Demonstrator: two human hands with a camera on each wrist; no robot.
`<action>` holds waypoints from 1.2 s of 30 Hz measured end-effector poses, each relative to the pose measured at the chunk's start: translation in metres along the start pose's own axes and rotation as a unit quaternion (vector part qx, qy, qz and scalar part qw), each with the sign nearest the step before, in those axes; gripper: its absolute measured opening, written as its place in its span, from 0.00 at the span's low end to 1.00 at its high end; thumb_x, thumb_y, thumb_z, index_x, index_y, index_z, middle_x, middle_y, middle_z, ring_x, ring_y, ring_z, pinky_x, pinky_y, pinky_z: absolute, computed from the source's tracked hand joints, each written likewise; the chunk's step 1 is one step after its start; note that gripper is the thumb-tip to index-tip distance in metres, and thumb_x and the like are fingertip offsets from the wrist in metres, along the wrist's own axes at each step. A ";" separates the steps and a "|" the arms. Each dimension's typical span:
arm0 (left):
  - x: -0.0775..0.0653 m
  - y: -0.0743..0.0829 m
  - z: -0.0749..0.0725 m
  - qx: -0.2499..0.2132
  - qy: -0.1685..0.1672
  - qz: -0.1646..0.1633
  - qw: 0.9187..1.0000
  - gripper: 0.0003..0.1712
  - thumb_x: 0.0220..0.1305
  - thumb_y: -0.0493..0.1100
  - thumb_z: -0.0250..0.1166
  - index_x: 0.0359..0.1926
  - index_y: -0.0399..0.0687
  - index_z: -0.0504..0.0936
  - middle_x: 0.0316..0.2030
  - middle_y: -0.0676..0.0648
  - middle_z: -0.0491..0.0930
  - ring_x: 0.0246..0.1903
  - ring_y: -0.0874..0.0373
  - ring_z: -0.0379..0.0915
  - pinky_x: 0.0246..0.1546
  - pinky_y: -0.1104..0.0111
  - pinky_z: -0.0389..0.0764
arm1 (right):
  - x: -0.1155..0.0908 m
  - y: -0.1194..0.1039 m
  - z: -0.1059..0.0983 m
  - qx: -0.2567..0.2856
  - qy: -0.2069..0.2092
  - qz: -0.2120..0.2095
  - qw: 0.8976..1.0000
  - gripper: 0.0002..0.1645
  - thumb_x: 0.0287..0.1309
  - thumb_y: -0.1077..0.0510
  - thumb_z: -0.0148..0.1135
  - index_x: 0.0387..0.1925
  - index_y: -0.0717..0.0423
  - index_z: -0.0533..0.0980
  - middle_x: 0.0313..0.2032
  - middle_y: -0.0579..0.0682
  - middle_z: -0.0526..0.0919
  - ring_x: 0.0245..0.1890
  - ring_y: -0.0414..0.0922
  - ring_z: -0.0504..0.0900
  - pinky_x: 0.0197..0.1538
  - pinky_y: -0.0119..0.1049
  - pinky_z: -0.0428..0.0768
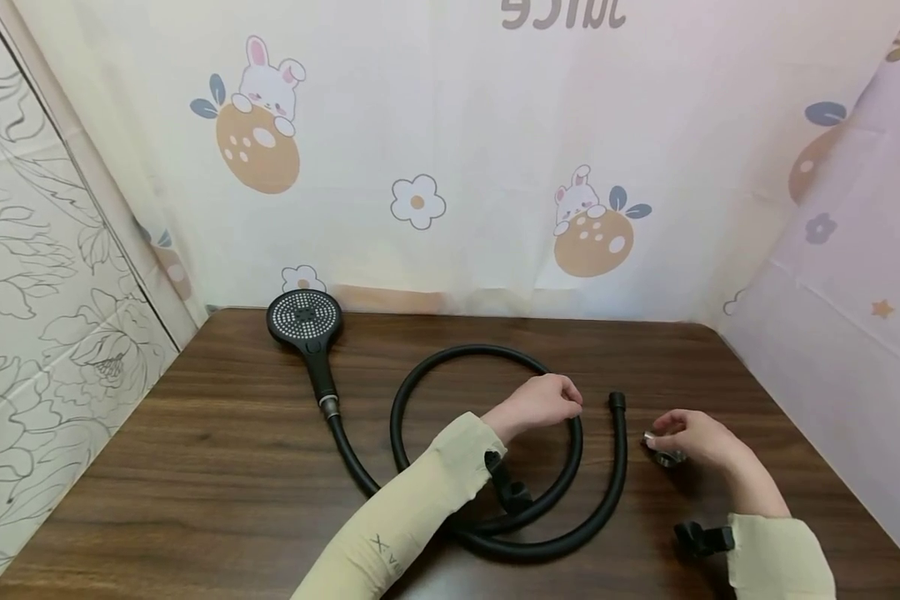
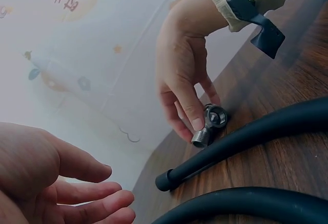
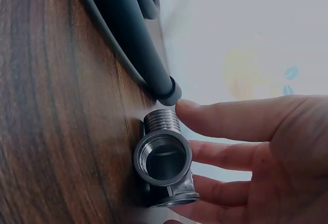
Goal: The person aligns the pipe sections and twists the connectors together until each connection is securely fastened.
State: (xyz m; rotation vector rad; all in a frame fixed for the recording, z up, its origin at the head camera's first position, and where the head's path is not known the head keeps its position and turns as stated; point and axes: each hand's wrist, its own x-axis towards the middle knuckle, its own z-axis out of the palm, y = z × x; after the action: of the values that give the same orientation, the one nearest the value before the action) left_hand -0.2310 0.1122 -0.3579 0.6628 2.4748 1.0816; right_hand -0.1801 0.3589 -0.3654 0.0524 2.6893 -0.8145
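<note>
In the head view a metal threaded pipe fitting (image 1: 669, 457) lies on the right of the table, with my right hand (image 1: 696, 437) at it. The right wrist view shows the fitting's round threaded socket (image 3: 163, 157) and ribbed outer thread, with thumb and fingers (image 3: 225, 155) on either side, pinching it. My left hand (image 1: 538, 405) hovers over the coiled black shower hose (image 1: 450, 357), holding nothing; its fingers (image 2: 97, 196) are relaxed in the left wrist view. The hose's free end (image 1: 617, 402) points away from me, between the hands. At the far left lies a black shower head (image 1: 305, 321) joined to the hose.
The brown wooden table (image 1: 217, 433) meets a printed curtain (image 1: 420, 108) at its back edge. More curtain hangs on the right, and a flower-patterned panel (image 1: 45, 292) stands on the left. Black camera mounts (image 1: 701, 540) stick out from both wrists.
</note>
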 end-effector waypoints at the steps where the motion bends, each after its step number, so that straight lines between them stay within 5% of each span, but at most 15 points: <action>1: 0.001 0.001 0.001 0.005 0.001 0.002 1.000 0.09 0.60 0.45 0.59 0.41 0.51 0.80 0.33 0.58 0.78 0.32 0.65 0.71 0.33 0.74 0.72 | 0.000 0.000 -0.001 -0.001 0.001 0.002 1.000 0.29 0.54 0.51 0.61 0.47 0.72 0.69 0.39 0.61 0.76 0.36 0.50 0.74 0.36 0.44 0.73; 7: 0.007 0.007 0.011 0.012 -0.010 0.010 1.000 0.10 0.61 0.45 0.59 0.43 0.51 0.80 0.38 0.57 0.79 0.36 0.65 0.73 0.34 0.74 0.72 | 0.002 0.000 -0.001 -0.006 -0.004 0.012 1.000 0.30 0.51 0.53 0.64 0.47 0.75 0.68 0.39 0.63 0.76 0.36 0.50 0.74 0.37 0.45 0.74; 18: 0.016 0.016 0.028 0.028 -0.001 0.022 0.999 0.08 0.58 0.44 0.61 0.40 0.51 0.80 0.34 0.57 0.79 0.31 0.67 0.72 0.31 0.77 0.71 | 0.003 -0.003 -0.001 -0.008 -0.023 0.017 1.000 0.28 0.44 0.56 0.69 0.40 0.73 0.69 0.31 0.54 0.75 0.30 0.45 0.72 0.31 0.37 0.71; 24: 0.020 0.021 0.037 0.018 0.014 -0.006 1.000 0.13 0.58 0.44 0.62 0.45 0.49 0.79 0.40 0.56 0.79 0.35 0.66 0.73 0.33 0.76 0.72 | 0.003 -0.003 -0.003 -0.004 -0.029 -0.003 1.000 0.26 0.42 0.61 0.69 0.40 0.75 0.69 0.33 0.56 0.75 0.32 0.46 0.72 0.34 0.37 0.71; 36: 0.031 0.032 0.060 0.026 0.032 -0.054 0.998 0.18 0.56 0.45 0.62 0.47 0.47 0.74 0.37 0.50 0.79 0.26 0.62 0.68 0.27 0.73 0.70 | 0.002 0.002 -0.004 -0.004 -0.036 -0.004 0.999 0.21 0.41 0.65 0.68 0.37 0.72 0.71 0.31 0.54 0.75 0.30 0.45 0.71 0.33 0.37 0.70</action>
State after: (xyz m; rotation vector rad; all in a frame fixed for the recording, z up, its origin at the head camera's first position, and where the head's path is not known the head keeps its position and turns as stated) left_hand -0.2176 0.1835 -0.3765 0.5092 2.5691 1.0165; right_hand -0.1831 0.3627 -0.3645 0.0113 2.6277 -0.7914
